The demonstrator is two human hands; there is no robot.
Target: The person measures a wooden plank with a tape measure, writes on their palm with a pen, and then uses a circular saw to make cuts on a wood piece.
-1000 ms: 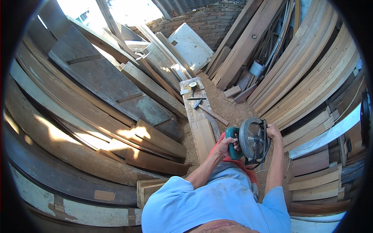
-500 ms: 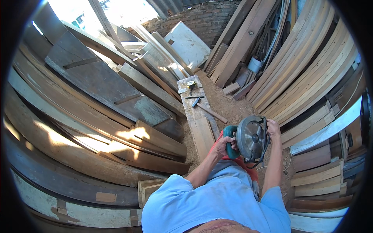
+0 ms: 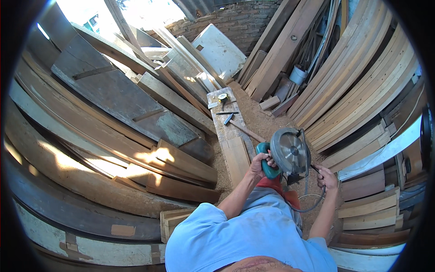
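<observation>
A circular saw with a green handle and a round grey guard is held up over my lap. My left hand is wrapped round its green handle. My right hand, apart from the saw body, has its fingers closed on the dark power cord, which loops below it. Beyond the saw lies a narrow, dusty plank. On it are a hammer, a thin dark pencil-like stick, a tape measure and a short brown board.
Timber boards are stacked along the left, with more long planks on the right. A white panel leans near the brick wall. A white bucket stands among offcuts. Sawdust covers the floor.
My right hand has left the saw's side and moved down and right, now gripping the cord. The saw has shifted slightly up and left in my left hand.
</observation>
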